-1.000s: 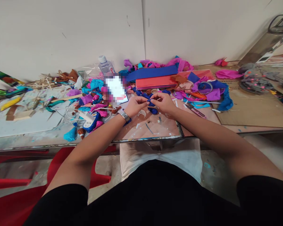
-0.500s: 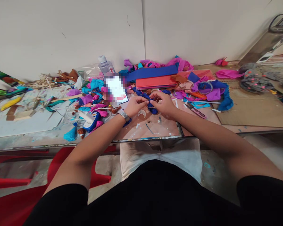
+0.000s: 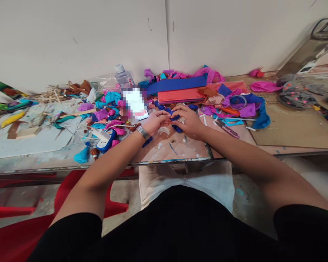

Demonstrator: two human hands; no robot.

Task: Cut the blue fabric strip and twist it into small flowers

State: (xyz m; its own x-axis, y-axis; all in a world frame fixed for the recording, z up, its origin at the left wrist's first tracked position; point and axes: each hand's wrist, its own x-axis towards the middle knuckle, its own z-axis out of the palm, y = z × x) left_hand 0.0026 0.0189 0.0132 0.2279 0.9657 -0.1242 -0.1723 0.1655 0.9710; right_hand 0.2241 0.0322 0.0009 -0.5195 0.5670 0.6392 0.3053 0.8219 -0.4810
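Note:
Over the front middle of the table, my left hand (image 3: 156, 123) and my right hand (image 3: 190, 122) meet fingertip to fingertip. Between them is a crumpled strip of dark blue crepe paper (image 3: 175, 118), partly hidden by the fingers. My right hand curls its fingers round the paper; the left pinches at its near side, thumb and fingers pressed together. More dark blue crepe paper (image 3: 164, 107) lies just behind the hands. Below them on the tabletop is a pale curved scrap (image 3: 164, 130).
A phone (image 3: 136, 103) with a blurred screen leans left of the hands, before a plastic bottle (image 3: 123, 75). Folded red paper (image 3: 180, 96) lies behind. On the right are a pink cutter (image 3: 229, 130) and cardboard (image 3: 295, 127); on the left, a power socket block (image 3: 106, 142).
My hands stay in the same place, but the fingers have shifted: the left fingers now lie closer together, and the right fingers arch higher over the blue paper.

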